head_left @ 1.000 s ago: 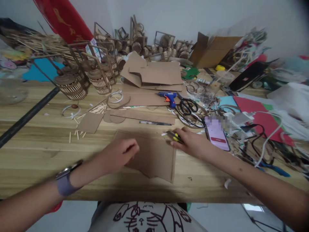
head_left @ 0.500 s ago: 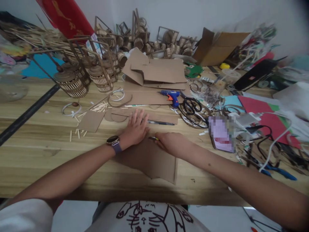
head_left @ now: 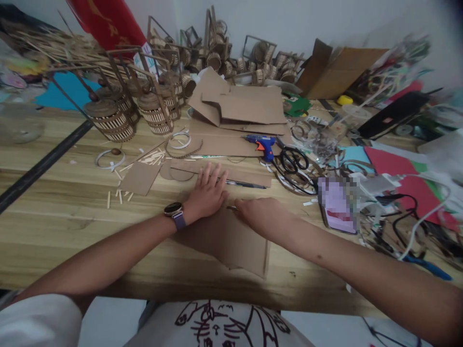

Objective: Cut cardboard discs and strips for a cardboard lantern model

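Observation:
A brown cardboard sheet (head_left: 235, 241) lies on the wooden table (head_left: 72, 217) in front of me. My left hand (head_left: 207, 193), with a watch on the wrist, lies flat with fingers spread on the sheet's far edge. My right hand (head_left: 262, 214) is closed round a thin utility knife (head_left: 231, 208), whose tip rests on the cardboard just right of my left hand. A pen (head_left: 246, 184) lies just beyond both hands on a cardboard strip (head_left: 231, 173).
Behind are a blue glue gun (head_left: 263, 143), black scissors (head_left: 293, 161), stacked cardboard (head_left: 246, 108), woven cardboard baskets (head_left: 108, 118) and small sticks (head_left: 119, 195). A phone (head_left: 338, 205), cables (head_left: 405, 221) and coloured paper (head_left: 398, 173) crowd the right side. A black bar (head_left: 39, 166) crosses the left.
My left hand moved forward from the sheet's middle to lie flat on its far edge. My right hand took up the knife and brought it left onto the cardboard.

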The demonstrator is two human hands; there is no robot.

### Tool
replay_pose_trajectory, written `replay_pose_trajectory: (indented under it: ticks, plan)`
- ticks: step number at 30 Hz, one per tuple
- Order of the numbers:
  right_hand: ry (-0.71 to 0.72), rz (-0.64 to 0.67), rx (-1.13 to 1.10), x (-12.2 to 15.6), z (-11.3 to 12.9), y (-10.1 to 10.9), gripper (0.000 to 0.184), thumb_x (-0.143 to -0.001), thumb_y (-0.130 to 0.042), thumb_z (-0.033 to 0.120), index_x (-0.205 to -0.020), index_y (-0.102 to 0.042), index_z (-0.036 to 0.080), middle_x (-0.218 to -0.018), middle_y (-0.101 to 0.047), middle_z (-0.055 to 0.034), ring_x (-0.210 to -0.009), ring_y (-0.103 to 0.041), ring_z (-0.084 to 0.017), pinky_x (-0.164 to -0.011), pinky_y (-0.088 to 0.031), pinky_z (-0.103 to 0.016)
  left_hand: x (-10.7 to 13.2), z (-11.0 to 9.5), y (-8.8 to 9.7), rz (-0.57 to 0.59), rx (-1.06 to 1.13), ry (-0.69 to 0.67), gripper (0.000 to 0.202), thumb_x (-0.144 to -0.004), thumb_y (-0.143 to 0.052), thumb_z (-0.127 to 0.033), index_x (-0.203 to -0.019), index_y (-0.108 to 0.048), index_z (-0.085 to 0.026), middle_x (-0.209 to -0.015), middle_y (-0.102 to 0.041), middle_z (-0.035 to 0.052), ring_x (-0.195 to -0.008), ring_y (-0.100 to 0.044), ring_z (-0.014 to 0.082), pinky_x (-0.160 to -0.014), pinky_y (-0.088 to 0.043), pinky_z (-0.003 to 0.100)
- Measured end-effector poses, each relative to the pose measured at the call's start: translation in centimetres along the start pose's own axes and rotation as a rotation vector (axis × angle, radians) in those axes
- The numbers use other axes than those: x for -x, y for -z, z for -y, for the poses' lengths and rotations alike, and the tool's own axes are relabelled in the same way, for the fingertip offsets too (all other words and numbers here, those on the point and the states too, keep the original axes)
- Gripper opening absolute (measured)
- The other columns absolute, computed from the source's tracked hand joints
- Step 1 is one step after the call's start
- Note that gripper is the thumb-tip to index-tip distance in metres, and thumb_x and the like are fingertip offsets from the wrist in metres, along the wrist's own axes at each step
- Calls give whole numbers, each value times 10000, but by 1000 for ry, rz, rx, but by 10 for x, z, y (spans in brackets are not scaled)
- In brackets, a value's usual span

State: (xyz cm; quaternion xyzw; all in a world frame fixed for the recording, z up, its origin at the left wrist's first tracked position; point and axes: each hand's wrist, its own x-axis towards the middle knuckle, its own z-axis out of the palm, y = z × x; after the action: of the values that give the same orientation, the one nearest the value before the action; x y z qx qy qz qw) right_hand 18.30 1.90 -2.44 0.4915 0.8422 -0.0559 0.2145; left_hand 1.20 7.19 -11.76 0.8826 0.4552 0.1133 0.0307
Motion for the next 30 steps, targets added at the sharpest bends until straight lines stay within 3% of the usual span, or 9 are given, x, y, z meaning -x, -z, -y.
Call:
replay_pose_trajectory:
  ticks: [6,18,25,30]
  plan:
    - [28,21,38,-1,3,6,388,-947,-465,-11,-1238,-669,145,-944,-809,-170,-865,-792,-342,-635,-598,-350,0,-1,-1,3,-40,-3,665,-1015,-471,-422,-1559,-364,-53,-1650,-255,258,-1529,-138,484,-1205,-171,664]
    - [36,31,58,2,-4,1,380,-942,-443,-6,-1166,-690,177,-883,-804,-146,-819,-793,-327,-568,-539,-309,1,0,1,28,-35,-7,612,-1033,-433,-372,-1565,-352,-83,-1659,-248,238,-1551,-107,434,-1210,-148,669]
    - [33,55,73,5,-10,-4,376,-926,-453,-11,-1159,-679,177,-890,-799,-139,-798,-792,-317,-560,-545,-308,1,-1,3,53,-46,9,611,-1036,-423,-366,-1566,-354,-70,-1664,-239,229,-1542,-111,458,-1214,-150,664]
    - [43,54,85,7,-9,0,365,-933,-462,-3,-1178,-674,166,-909,-801,-152,-817,-793,-329,-576,-555,-322,0,-10,7,3,-64,4,595,-1027,-444,-355,-1555,-378,-89,-1662,-241,234,-1543,-121,455,-1204,-135,690]
